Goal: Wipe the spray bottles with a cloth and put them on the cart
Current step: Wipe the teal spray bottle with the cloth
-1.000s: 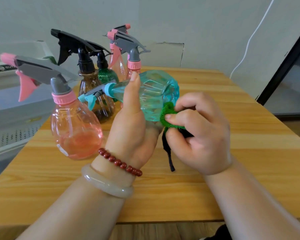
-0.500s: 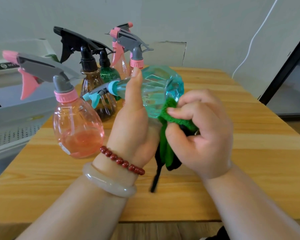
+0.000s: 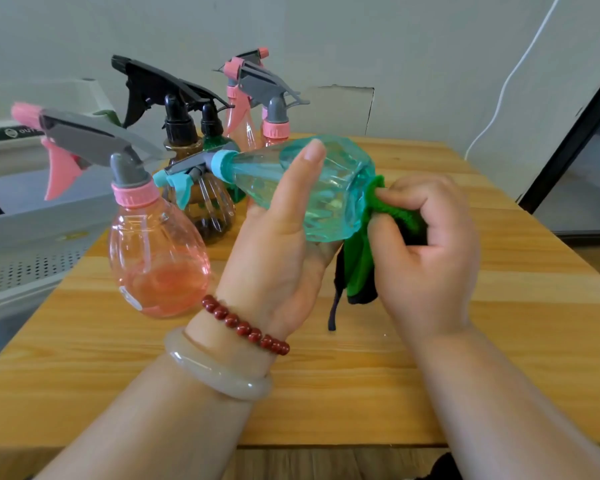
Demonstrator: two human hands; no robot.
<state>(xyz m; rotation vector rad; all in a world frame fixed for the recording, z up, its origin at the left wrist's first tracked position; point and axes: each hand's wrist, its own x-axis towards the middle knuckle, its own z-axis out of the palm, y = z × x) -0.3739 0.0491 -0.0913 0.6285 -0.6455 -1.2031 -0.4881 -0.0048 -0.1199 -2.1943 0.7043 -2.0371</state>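
My left hand (image 3: pixel 278 247) holds a teal spray bottle (image 3: pixel 336 188) on its side above the table, nozzle pointing left, thumb lying across its body. My right hand (image 3: pixel 426 247) grips a green and black cloth (image 3: pixel 361 261) bunched against the bottle's base, with a black strip hanging down. A pink bottle (image 3: pixel 156 258) with a grey and pink trigger stands at the left. Behind it stand a brown bottle (image 3: pixel 208 209) with a black trigger, a dark green bottle (image 3: pixel 219 142) and two more pink bottles (image 3: pixel 274 128).
The wooden table (image 3: pixel 361 382) carries the bottles. A grey cart (image 3: pixel 25 233) with a perforated side stands against the table's left edge. A white cable (image 3: pixel 506 81) runs down the wall, and a dark door frame (image 3: pixel 568 140) is at the right.
The teal bottle has risen slightly and turned in my left hand. My right hand with the cloth has shifted from under the bottle's side to its base.
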